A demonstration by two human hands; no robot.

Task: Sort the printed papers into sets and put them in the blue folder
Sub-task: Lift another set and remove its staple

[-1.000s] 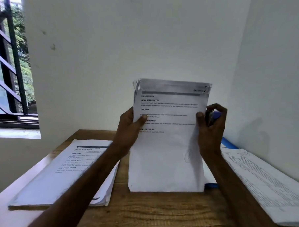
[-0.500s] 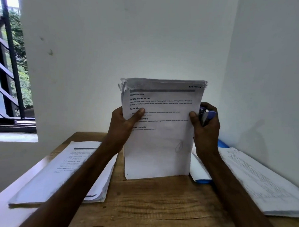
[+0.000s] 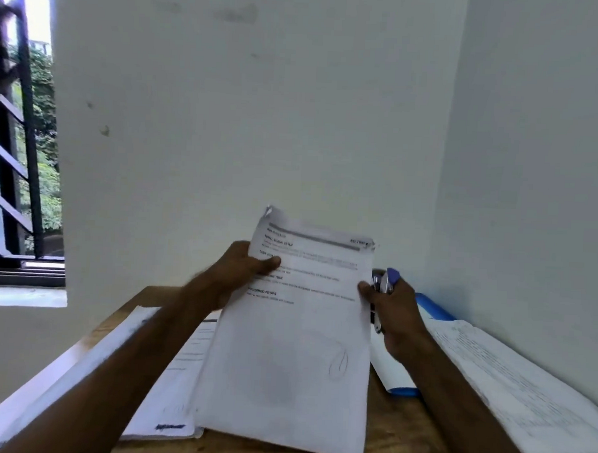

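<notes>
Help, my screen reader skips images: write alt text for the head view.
Left hand and right hand hold a tilted sheaf of printed white papers; the right also grips a blue stapler. Paper stacks and a blue folder lie on the wooden table.

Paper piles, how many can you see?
3. The held pile is gripped by the left hand and right hand; the left pile and the right pile lie on the table. The white sheet on the blue folder may be another.
</notes>
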